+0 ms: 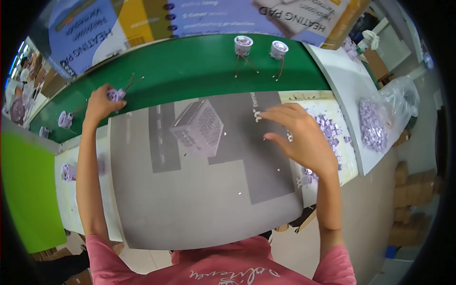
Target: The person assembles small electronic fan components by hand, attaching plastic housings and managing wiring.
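My left hand (pixel 99 104) is at the far left, on the green surface. Its thumb and fingers close around a small round lilac plastic part with wires (pixel 115 95). My right hand (pixel 304 137) hovers over the right edge of a grey printed cardboard sheet (pixel 204 199), thumb and fingers apart. Nothing shows between them. Beside its fingertips lies a small white piece (pixel 257 117). Just right of that hand, many small lilac pieces (pixel 328 127) are heaped on a pale board, partly hidden by the hand and wrist.
Two round white parts with wires (pixel 243 45) stand on the green strip (pixel 190 61) at the back. Others sit at its left end, including a lilac one (pixel 65 119). Large printed boxes (pixel 209 19) line the far side. At right, a clear bag of lilac pieces (pixel 373 126) rests on a white panel.
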### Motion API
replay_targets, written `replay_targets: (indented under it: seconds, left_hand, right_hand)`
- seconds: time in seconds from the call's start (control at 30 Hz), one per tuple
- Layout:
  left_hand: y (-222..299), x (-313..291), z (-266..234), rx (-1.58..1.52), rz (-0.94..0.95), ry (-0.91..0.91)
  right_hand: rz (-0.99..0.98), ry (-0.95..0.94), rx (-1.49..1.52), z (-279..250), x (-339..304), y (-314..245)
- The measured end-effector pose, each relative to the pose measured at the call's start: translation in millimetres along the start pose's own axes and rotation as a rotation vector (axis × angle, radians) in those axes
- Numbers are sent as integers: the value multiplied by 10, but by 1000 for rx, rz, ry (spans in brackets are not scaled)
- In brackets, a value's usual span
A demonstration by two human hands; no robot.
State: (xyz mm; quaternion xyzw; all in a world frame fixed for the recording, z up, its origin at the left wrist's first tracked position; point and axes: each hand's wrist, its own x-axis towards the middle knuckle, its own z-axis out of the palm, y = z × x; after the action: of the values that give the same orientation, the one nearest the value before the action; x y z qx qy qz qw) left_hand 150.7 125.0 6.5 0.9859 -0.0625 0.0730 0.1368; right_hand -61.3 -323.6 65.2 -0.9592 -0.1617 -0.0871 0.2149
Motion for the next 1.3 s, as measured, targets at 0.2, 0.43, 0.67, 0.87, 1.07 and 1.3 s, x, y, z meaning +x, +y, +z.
replay_targets:
  seconds: [0.2, 0.43, 0.67, 0.87, 1.07, 1.3]
  left_hand:
    - [-123, 343, 67, 86, -88, -113]
    - [2057, 953, 762, 829, 638, 87]
    - [3106, 1475, 1389, 325, 867, -148]
    - [2757, 1498, 1043, 191, 813, -241]
    - [2330, 174, -12, 201, 699, -102]
    - [1537, -1643, -424, 406, 383, -392]
  right_hand:
    - [200, 116, -347, 41, -549, 773]
    - [210, 51, -375, 124, -632, 978]
    - [200, 127, -204, -15, -608, 872]
    - [282, 236, 700, -176, -733, 825]
    - [212, 138, 1523, -177, -691, 647]
    - [-18, 47, 1742, -53, -342, 81]
